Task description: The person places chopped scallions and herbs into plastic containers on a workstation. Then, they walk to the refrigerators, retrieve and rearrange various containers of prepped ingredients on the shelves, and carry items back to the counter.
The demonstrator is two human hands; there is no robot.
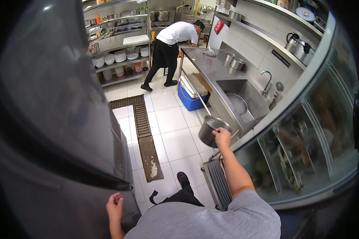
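My right hand (222,138) grips a steel saucepan (212,133) by its handle, with the arm stretched forward. The pot hangs in the air in front of the steel sink counter, near its front rail, and its opening faces up. What is inside it I cannot make out. My left hand (115,206) is low at my left side, beside the steel refrigerator door (60,191). Its fingers are loosely bent with nothing in them. In the sink basin (227,84) lies a large round metal pan (237,104) under the curved tap (267,81).
A person in a white shirt (175,34) bends over beyond the counter (195,57). Below it stands a blue cooler (191,97). A floor drain grate (141,119) runs along the left, with pale debris (153,169) at its near end. A glass-door fridge (303,147) flanks my right.
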